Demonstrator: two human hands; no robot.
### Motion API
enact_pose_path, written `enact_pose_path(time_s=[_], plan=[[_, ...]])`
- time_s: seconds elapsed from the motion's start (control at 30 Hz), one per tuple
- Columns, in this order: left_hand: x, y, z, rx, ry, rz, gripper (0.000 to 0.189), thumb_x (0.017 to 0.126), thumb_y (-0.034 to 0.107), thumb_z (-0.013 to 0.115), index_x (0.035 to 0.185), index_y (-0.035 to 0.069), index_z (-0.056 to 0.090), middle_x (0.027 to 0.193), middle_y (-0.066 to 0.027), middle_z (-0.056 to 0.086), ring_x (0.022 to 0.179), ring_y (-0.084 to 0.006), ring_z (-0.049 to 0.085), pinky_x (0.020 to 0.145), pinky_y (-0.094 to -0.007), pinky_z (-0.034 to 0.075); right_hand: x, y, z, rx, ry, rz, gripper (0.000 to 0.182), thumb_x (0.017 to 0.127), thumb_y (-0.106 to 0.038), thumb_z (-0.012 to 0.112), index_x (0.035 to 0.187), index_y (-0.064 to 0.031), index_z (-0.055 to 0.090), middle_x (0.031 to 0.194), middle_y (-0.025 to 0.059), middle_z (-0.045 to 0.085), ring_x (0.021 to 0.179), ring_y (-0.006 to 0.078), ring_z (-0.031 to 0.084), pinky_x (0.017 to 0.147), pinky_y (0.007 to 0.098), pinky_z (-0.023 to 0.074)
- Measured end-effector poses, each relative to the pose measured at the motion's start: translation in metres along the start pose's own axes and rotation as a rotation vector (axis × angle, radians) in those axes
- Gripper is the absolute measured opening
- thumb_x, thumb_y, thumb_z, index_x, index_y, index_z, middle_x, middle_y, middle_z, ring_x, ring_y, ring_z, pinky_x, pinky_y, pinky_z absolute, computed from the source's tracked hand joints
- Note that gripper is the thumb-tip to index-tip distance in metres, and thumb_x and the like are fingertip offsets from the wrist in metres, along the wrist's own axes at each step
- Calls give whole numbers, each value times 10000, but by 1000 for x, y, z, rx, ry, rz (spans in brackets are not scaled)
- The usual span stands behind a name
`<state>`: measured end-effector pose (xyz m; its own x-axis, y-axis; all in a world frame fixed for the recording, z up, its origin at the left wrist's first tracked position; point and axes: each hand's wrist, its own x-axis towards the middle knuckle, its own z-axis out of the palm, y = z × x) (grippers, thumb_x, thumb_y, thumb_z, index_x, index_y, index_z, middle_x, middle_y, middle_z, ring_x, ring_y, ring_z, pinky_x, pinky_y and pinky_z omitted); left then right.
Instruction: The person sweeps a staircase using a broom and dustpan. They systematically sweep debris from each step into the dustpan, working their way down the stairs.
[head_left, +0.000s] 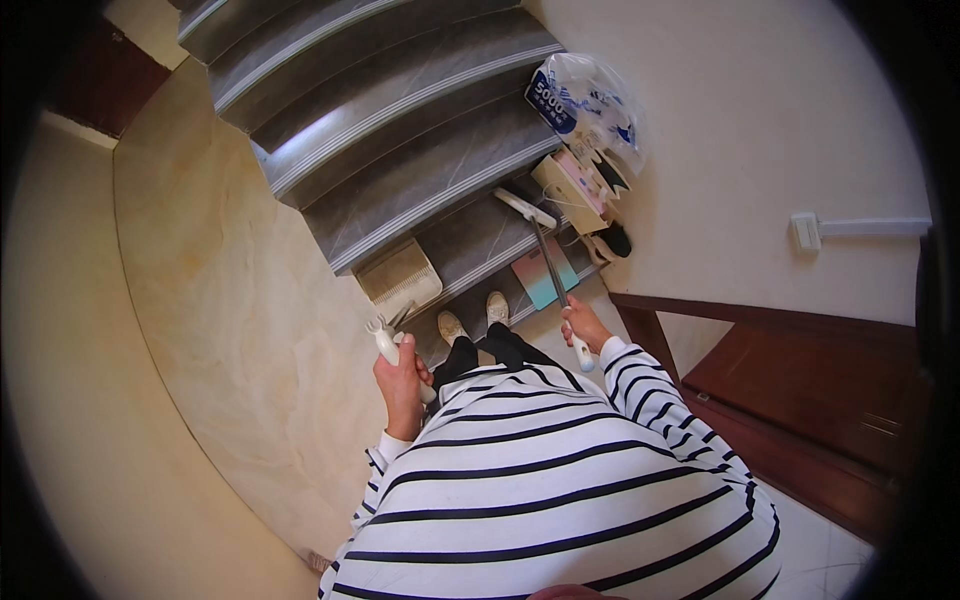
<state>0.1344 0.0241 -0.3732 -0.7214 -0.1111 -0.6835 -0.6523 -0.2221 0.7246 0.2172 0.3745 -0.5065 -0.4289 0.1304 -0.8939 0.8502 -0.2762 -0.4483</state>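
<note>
My left hand (403, 382) is closed around the white handle of a long-handled dustpan, whose top end has pronged clips. Below it, the cream dustpan (397, 279) with a comb-toothed edge rests by a low stair. In my right hand (586, 324) is the grey-and-white handle of a broom (553, 262). Its pale head (525, 207) with dark bristles lies on a stair tread near the right wall. Beneath the broom handle is a flat pink-and-teal bathroom scale or board (545, 274), partly covered by it.
Grey stairs (420, 165) with ribbed edges rise ahead. Along the right wall stand a plastic-wrapped package (589, 105), a paper bag (577, 191) and shoes (609, 244). A dark red-brown door (795, 397) is at right, and a marbled wall panel (247, 337) at left.
</note>
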Motion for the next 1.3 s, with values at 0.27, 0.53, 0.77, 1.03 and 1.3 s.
enact_pose_path(time_s=[0.27,0.53,0.77,1.03,1.3], plan=[[1,-3,-1,-11,-25,8,255,978,252,612,889,36,512,601,-28,478,455,-111,445,403,-277,389,-99,-5,-27,49,-83,140,601,986,-148,472,1544,-233,265,669,15,460,489,83,399,403,255,382],[-2,-2,0,-14,-13,-10,265,978,255,612,860,47,499,588,-27,472,447,-113,444,401,-280,388,-190,16,-55,1042,-285,263,416,1039,-229,466,1449,-225,396,805,21,436,502,11,361,383,141,311],[-3,-3,1,5,-16,16,296,973,259,613,801,62,474,573,-25,461,438,-123,441,400,-294,392,-154,16,-22,987,-322,172,379,1034,-248,487,1403,-185,430,780,-7,429,495,6,366,396,173,318],[0,-3,0,31,5,30,330,975,274,610,762,62,472,567,-25,452,432,-130,430,401,-306,387,-176,-1,-17,229,-101,61,584,1005,-190,476,1551,-154,276,743,26,510,483,42,364,401,180,313],[-2,-3,1,-2,-8,28,297,972,262,624,817,55,477,578,-30,480,435,-118,448,389,-282,384,-161,-5,-4,189,-48,-5,615,989,-170,491,1556,-128,256,703,18,529,486,60,399,390,213,337]])
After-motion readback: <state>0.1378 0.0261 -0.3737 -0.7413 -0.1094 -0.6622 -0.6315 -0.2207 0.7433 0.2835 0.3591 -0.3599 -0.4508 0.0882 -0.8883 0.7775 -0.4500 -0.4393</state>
